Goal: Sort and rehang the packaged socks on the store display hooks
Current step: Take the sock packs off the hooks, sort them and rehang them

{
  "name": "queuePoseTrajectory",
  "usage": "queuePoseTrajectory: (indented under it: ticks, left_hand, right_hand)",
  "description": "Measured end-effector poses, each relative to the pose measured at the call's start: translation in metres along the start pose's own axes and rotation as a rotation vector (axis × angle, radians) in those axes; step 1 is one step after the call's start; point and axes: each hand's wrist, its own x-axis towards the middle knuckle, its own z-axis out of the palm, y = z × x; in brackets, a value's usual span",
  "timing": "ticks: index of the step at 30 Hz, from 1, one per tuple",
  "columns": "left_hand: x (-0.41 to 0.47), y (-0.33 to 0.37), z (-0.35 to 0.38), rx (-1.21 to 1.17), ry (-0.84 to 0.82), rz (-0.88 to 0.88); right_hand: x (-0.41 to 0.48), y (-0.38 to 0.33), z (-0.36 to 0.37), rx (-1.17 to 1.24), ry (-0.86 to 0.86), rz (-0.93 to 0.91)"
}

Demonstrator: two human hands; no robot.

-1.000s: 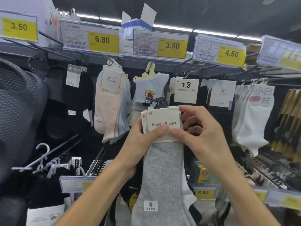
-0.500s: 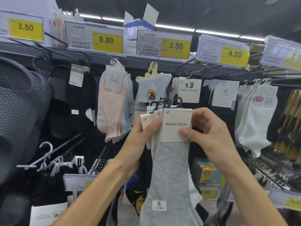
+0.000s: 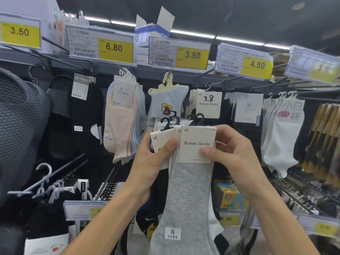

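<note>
- Head view: the left hand (image 3: pixel 156 162) clamps a fanned bundle of sock packs (image 3: pixel 165 138) at the centre of the picture, thumb pressed on the card fronts.
- The right hand (image 3: pixel 233 153) pinches the front grey sock pack (image 3: pixel 191 190) by its "Kunao Socks" card (image 3: pixel 197 144), thumb on the card face, fingers curled behind its right edge.
- The grey sock hangs straight down toward 6 o'clock from the card, a small label (image 3: pixel 173 233) near its toe.
- Black plastic hangers (image 3: pixel 170 122) stick up at 12 o'clock from the held cards.
- Just beyond the hands, at 12 o'clock, a hanging pack marked "3.8" (image 3: pixel 208 103) sits on its display hook (image 3: pixel 207 74).
- Toward 10 o'clock hang peach socks (image 3: pixel 121 126); toward 2 o'clock, white socks (image 3: pixel 279 144).
- Yellow price tags (image 3: pixel 192 55) line the rail along 12 o'clock.
</note>
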Motion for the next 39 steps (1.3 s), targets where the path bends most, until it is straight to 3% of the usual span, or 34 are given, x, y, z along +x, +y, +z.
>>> queuePoseTrajectory:
  ticks: [6,13,19,32,36,39]
  left_hand:
    - [-0.002,0.0,-0.002,-0.061,0.02,-0.022]
    - [-0.006,0.003,0.003,-0.018,-0.006,0.002]
    - [-0.008,0.004,0.004,-0.029,-0.015,0.001]
    - [-0.011,0.006,0.002,-0.02,-0.003,0.007]
    - [-0.013,0.004,0.0,0.001,0.008,0.032]
    - [-0.012,0.004,0.0,0.022,-0.003,0.055]
  right_hand:
    - [0.02,0.005,-0.019,0.274,0.249,0.016]
    - [0.069,0.013,-0.038,0.095,0.462,0.014]
    - [0.096,0.022,-0.037,-0.12,0.41,-0.02]
    - [0.093,0.034,-0.024,-0.353,0.375,-0.006]
    - [0.043,0.025,-0.01,-0.472,0.433,-0.179]
    - [0.001,0.013,0.013,-0.403,0.325,-0.342]
